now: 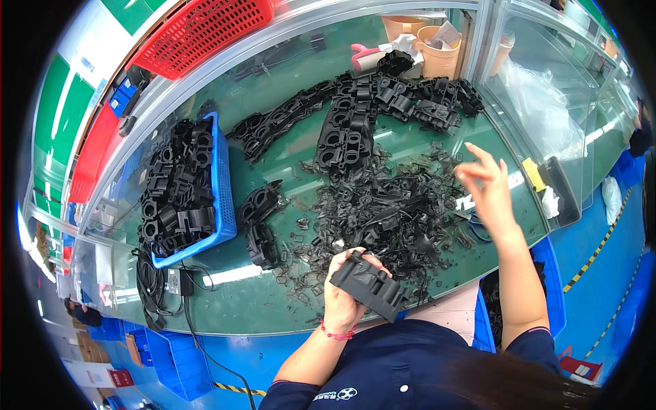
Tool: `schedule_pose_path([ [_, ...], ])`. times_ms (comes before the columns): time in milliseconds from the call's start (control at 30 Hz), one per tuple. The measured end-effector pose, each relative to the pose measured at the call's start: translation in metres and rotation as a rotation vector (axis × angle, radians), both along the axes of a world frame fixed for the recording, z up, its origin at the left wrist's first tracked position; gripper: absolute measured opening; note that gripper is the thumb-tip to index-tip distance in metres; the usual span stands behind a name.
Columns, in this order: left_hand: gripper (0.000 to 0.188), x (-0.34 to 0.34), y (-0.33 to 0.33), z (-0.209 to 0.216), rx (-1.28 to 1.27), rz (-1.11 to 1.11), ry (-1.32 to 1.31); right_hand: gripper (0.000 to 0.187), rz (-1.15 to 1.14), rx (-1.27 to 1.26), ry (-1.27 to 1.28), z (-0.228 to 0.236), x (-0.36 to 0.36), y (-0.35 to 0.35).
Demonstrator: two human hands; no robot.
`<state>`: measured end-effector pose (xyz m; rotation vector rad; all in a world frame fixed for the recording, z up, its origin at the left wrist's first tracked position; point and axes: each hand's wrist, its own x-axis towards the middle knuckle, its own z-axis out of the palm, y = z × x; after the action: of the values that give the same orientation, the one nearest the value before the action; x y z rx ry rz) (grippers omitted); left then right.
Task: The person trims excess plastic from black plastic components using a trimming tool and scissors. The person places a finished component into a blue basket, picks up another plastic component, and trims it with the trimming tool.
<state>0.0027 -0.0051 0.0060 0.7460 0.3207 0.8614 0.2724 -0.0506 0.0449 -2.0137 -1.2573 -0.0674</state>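
Observation:
My left hand [344,294] is wrapped round a black molded plastic part [369,283] with a row of rounded tubes, held tilted above the table's front edge. My right hand [488,188] is raised off to the right, its fingers apart, and I see nothing in it. Between the hands a broad heap of thin black plastic scraps [383,212] covers the green tabletop [294,318]. Beyond the scraps, similar black parts [345,130] stand in rows and piles. A few more black parts [261,242] lie left of the heap.
A blue basket [222,184] full of black parts stands at the left, beside a coiled black cable and power adapter [179,281]. Tan buckets [437,58] and a pink-handled tool [365,58] are at the back. Clear panels edge the table. A blue crate [552,287] sits below right.

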Motion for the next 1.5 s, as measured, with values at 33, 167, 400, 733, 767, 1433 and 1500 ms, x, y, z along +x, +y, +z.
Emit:
schedule_pose_path([
  [33,0.033,0.001,-0.001,-0.001,0.048,-0.006,0.022,0.005,0.011,0.060,-0.223,-0.005,-0.012,-0.001],
  [167,0.031,0.004,0.000,-0.008,0.068,0.032,0.058,0.011,0.564,0.227,0.721,0.007,-0.072,-0.015],
  [400,0.036,0.004,0.001,-0.016,0.187,0.028,0.107,0.011,0.770,0.179,1.108,0.008,-0.110,-0.023],
  [733,0.032,0.004,-0.002,-0.017,0.166,0.040,0.128,0.011,0.791,0.161,1.027,0.006,-0.112,-0.021],
  [767,0.031,0.004,-0.005,-0.017,0.114,0.080,0.182,0.010,0.794,0.175,0.886,0.005,-0.112,-0.020],
  [1433,0.053,0.003,-0.015,0.006,-0.010,-0.057,0.311,0.008,0.254,0.619,0.555,-0.001,-0.056,-0.007],
  [1500,0.054,0.002,-0.014,0.009,0.005,-0.061,0.315,0.008,0.263,0.446,0.387,-0.005,-0.044,-0.005],
])
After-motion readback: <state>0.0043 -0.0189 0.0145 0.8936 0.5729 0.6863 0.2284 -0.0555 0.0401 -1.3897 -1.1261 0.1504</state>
